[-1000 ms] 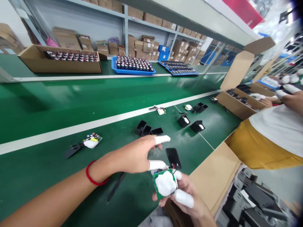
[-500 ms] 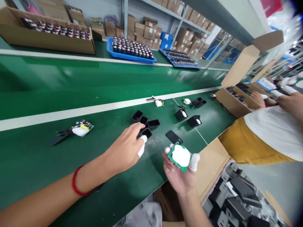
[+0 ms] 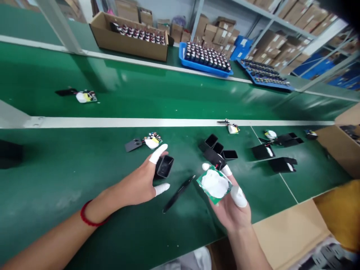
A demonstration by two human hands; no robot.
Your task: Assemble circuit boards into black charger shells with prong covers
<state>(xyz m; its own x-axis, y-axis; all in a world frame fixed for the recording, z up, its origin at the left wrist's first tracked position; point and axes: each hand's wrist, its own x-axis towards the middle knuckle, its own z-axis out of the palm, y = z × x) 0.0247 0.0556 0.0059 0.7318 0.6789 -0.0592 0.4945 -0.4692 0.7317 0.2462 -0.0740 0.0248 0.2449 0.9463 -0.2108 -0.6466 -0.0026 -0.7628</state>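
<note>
My left hand (image 3: 140, 180), with white finger cots and a red string on the wrist, grips a small open black plastic housing (image 3: 164, 166) just above the green belt (image 3: 84, 165). My right hand (image 3: 229, 204) holds a green circuit board with a white pad on it (image 3: 214, 183), and a black flat lid (image 3: 214, 158) hangs from the board by wires. A black strip-like tool (image 3: 177, 194) lies on the belt between my hands. Three more empty black housings (image 3: 218, 147) stand just beyond.
Further boards with lids lie on the belt (image 3: 146, 142), (image 3: 84, 96), (image 3: 232, 127). Filled black housings (image 3: 282, 164) sit to the right. A cardboard box (image 3: 129, 35) and blue trays (image 3: 205, 58) of parts stand at the back. A cardboard flap (image 3: 289, 232) is at near right.
My left hand reached to the cluster of housings, took one and drew it back toward me. My right hand kept the board. The view swung left, so the neighbouring person left the frame.
</note>
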